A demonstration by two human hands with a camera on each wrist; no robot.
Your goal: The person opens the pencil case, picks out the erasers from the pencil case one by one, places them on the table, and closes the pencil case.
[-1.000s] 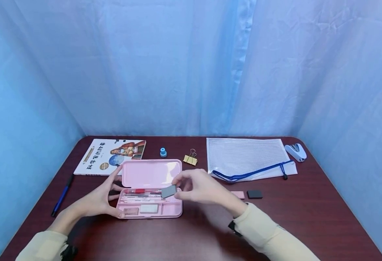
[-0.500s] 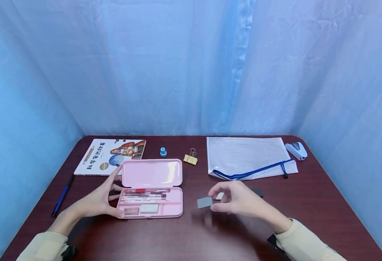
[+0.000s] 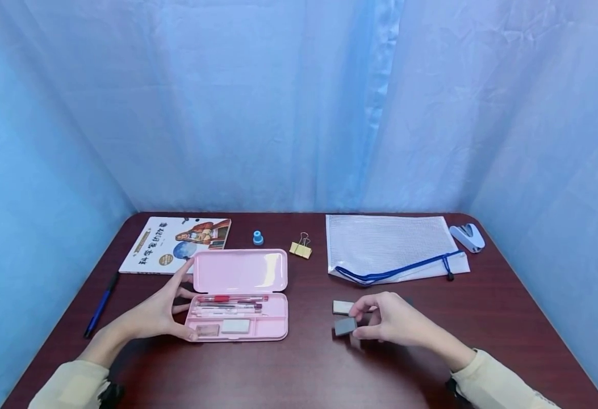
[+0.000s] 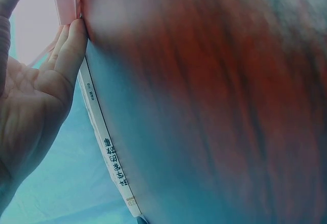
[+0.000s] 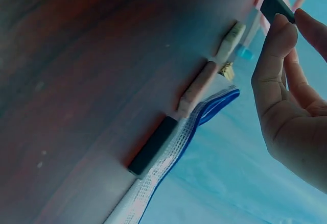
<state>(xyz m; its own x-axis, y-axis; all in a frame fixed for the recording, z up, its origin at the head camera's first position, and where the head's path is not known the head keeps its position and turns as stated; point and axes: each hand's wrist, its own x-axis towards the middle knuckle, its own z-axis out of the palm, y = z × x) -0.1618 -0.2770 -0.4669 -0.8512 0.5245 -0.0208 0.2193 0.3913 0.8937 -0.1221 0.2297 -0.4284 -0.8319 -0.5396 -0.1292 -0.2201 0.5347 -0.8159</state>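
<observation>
1. Head view: The right hand (image 3: 393,325) is pinching a grey eraser (image 3: 345,326) between thumb and curled fingertips, low over the dark red table (image 3: 309,363), right of the open pink pencil case (image 3: 237,295). A pale eraser (image 3: 342,307) is lying just behind the grey one. The left hand (image 3: 158,311) is bracing the case's left end, fingers spread, thumb at the front corner. Pens are lying in the case's long compartment, two erasers in the front ones. A book (image 3: 176,244), blue pen (image 3: 100,305), small blue item (image 3: 258,238), gold binder clip (image 3: 300,248), mesh zip pouch (image 3: 391,247) and a stapler (image 3: 468,237) are lying around.

2. Left wrist view: The left hand's fingers (image 4: 69,55) are lying straight and together, touching the pink case edge (image 4: 66,2); the book's spine (image 4: 110,155) is showing below.

3. Right wrist view: Fingertips (image 5: 278,30) are clamping the grey eraser (image 5: 276,5) above the table. A black eraser (image 5: 152,145) and two pale ones are lying beside the pouch's blue zip (image 5: 217,106).
</observation>
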